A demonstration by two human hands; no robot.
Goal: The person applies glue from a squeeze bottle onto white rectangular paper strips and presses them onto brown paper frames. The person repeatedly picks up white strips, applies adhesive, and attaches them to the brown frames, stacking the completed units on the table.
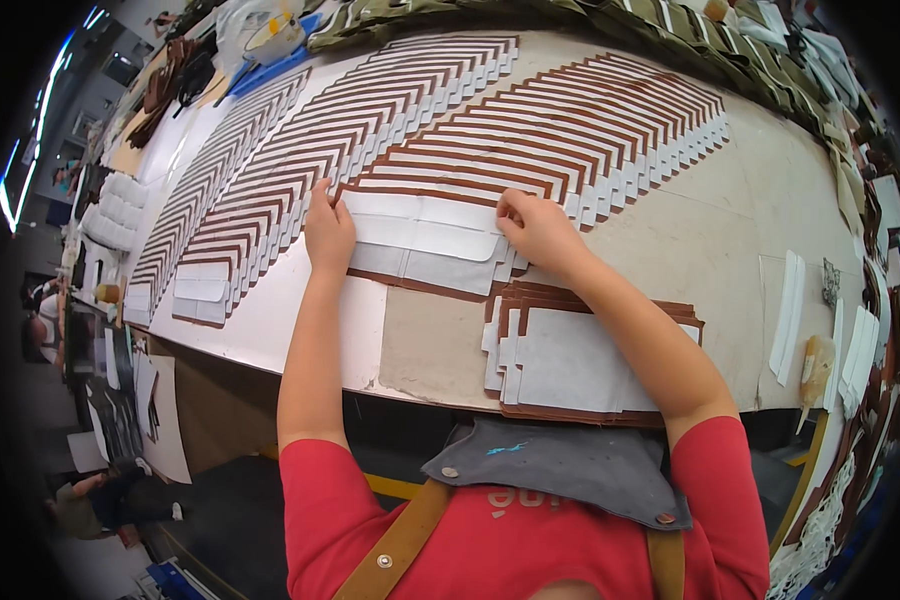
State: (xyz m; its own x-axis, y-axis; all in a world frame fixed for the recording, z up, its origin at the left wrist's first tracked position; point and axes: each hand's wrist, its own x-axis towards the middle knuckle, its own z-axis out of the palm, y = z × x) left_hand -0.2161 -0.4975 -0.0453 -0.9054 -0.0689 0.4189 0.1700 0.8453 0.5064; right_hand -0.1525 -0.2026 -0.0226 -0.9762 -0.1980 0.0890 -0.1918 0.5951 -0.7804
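Bench [720,250] carries three fanned rows of brown-edged panels [530,130], plus a near stack [570,350] partly hidden by the right forearm [645,330]. White strip [425,228] lies across the rightmost row's front panel [440,272] — likely being aligned, next move calling for even edges. Right hand [540,230] seems to pinch its right end; left hand [329,232] curls at its left — grip unclear, fingertips partly hidden.
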